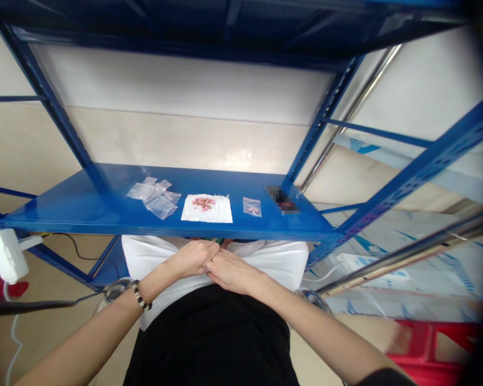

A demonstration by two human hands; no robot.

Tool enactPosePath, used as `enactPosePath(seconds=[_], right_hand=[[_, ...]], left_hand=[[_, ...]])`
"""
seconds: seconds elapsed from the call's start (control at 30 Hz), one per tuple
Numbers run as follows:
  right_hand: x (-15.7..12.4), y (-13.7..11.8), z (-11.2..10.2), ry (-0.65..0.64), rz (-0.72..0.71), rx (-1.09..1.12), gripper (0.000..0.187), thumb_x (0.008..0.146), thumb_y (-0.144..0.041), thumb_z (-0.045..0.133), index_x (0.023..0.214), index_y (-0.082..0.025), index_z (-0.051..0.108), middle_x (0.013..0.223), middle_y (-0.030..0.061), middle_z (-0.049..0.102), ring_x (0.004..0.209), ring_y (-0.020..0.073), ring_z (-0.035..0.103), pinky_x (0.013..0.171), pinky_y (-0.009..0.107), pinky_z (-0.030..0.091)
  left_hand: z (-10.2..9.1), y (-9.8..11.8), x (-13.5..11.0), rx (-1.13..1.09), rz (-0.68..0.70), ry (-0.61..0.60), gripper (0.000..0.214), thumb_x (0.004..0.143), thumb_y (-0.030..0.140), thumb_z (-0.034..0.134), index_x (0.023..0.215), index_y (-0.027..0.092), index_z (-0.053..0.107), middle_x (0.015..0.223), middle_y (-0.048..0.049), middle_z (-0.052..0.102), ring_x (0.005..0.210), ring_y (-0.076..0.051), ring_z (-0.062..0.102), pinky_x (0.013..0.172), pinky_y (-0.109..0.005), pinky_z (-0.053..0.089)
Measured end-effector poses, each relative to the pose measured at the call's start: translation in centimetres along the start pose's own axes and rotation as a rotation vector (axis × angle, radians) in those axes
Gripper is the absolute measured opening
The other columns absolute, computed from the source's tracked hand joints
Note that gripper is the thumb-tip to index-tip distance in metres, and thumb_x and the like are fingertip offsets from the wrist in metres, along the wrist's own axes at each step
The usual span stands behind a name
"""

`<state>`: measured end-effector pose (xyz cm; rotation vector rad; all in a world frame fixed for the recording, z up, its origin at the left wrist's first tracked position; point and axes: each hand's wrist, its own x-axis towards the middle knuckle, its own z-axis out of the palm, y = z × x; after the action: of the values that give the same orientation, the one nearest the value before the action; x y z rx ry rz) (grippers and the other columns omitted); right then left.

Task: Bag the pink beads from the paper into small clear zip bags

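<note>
**Hands folded on the near side of the white cloth**

I have the white cloth lying flat near the front edge of the blue shelf, and I take every place from it. Its long axis runs left to right, along that edge, with loose threads poking out at its far right corner. A pile of pink pieces sits on its far half, spread wider than deep.

On the near side of the cloth, past the shelf's front edge, I see both hands meeting over the white trousers. The left hand comes in from the left and the right hand from the right, the right one partly over the left. Their fingers are bent and folded together; I cannot tell from up here how tightly they close or whether anything is tucked beneath. A beaded bracelet circles the left wrist.

Just left of the cloth, clear bags lie in an overlapping heap, fanned in several directions; the nearest slants, its lower end toward the front edge. Right of the cloth, a little apart, a small bag lies flat with a few more pink pieces inside. Its sides look nearly equal, so I cannot call its long axis. Farther right of the cloth is a dark item, too blurred to name.
</note>
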<state>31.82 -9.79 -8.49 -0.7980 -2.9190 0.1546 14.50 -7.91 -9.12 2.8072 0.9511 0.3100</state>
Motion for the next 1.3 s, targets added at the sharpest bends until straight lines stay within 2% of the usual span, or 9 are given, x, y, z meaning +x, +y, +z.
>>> enactPosePath(seconds=[0.2,0.33,0.43,0.5,0.63,0.8,0.93,1.07,1.3], right_hand=[[0.3,-0.6,-2.0,0.039,-0.028,-0.058,0.018,0.094,-0.018,0.048,0.093,-0.013,0.065,0.096,0.0116,0.070,0.095,0.0228,0.063,0.087,0.036,0.046],[0.2,-0.1,-3.8,0.257,-0.033,0.125,0.025,0.096,-0.017,0.044,0.109,-0.019,0.065,0.109,0.0089,0.069,0.106,0.0193,0.062,0.092,0.033,0.047],[1.1,2.7,-4.6,0.469,0.137,0.300,0.029,0.097,-0.022,0.043,0.115,-0.019,0.065,0.108,0.0083,0.071,0.096,0.0180,0.065,0.084,0.030,0.050],[2.5,5.5,-4.8,0.548,0.285,0.319,0.028,0.097,-0.026,0.044,0.109,-0.017,0.068,0.104,0.0093,0.072,0.088,0.0188,0.067,0.078,0.030,0.051],[6.4,10.8,-4.6,0.507,0.400,0.228,0.021,0.091,-0.025,0.055,0.091,-0.016,0.073,0.095,0.0077,0.074,0.079,0.0182,0.066,0.075,0.027,0.049],[9.4,14.1,-3.9,0.446,0.483,0.107,0.015,0.087,-0.021,0.060,0.089,-0.019,0.074,0.092,0.0062,0.073,0.085,0.0185,0.066,0.074,0.024,0.045],[9.9,15.4,-3.3,0.375,0.521,0.097,0.011,0.085,-0.021,0.063,0.086,-0.018,0.074,0.088,0.0060,0.073,0.084,0.0180,0.065,0.071,0.023,0.042],[9.8,15.8,-2.6,0.400,0.501,0.081,0.008,0.085,-0.022,0.065,0.084,-0.020,0.073,0.088,0.0042,0.073,0.082,0.0170,0.065,0.070,0.023,0.042],[9.9,15.6,-2.3,0.445,0.444,0.070,0.004,0.083,-0.022,0.069,0.080,-0.021,0.071,0.083,0.0020,0.071,0.078,0.0159,0.064,0.067,0.022,0.041]], left_hand=[[-0.6,-0.9,-0.5,-0.088,-0.014,0.099,0.007,0.083,0.013,0.047,0.086,0.019,0.047,0.085,-0.0047,0.061,0.082,-0.021,0.060,0.070,-0.028,0.043],[-0.9,-2.4,-1.1,-0.261,-0.138,0.274,0.003,0.086,0.021,0.048,0.083,0.019,0.048,0.078,-0.0023,0.059,0.070,-0.017,0.055,0.064,-0.026,0.040],[-0.8,-2.4,-1.0,-0.432,-0.267,0.444,0.018,0.092,0.031,0.045,0.078,0.019,0.049,0.070,-0.0003,0.056,0.064,-0.014,0.052,0.063,-0.025,0.038],[-0.5,-1.8,-0.6,-0.504,-0.286,0.499,0.024,0.092,0.035,0.045,0.075,0.019,0.048,0.068,0.0003,0.054,0.063,-0.014,0.050,0.063,-0.025,0.038],[0.0,-0.9,-0.2,-0.628,-0.311,0.525,0.027,0.090,0.037,0.050,0.072,0.018,0.048,0.064,0.0019,0.052,0.059,-0.012,0.047,0.060,-0.024,0.036],[-0.6,-2.0,-0.6,-0.897,-0.392,0.628,0.029,0.087,0.041,0.057,0.071,0.018,0.047,0.056,0.0037,0.052,0.053,-0.011,0.049,0.057,-0.023,0.038],[-1.0,-2.9,-0.4,-1.108,-0.432,0.692,0.029,0.084,0.041,0.061,0.071,0.019,0.048,0.049,0.0038,0.053,0.048,-0.011,0.050,0.057,-0.024,0.041],[-0.5,-3.0,0.0,-1.265,-0.464,0.732,0.032,0.082,0.040,0.064,0.067,0.018,0.047,0.047,0.0045,0.050,0.044,-0.010,0.047,0.052,-0.023,0.041],[-0.5,-2.3,0.0,-1.332,-0.421,0.665,0.030,0.081,0.039,0.067,0.069,0.018,0.050,0.047,0.0029,0.053,0.043,-0.010,0.046,0.051,-0.023,0.042]])
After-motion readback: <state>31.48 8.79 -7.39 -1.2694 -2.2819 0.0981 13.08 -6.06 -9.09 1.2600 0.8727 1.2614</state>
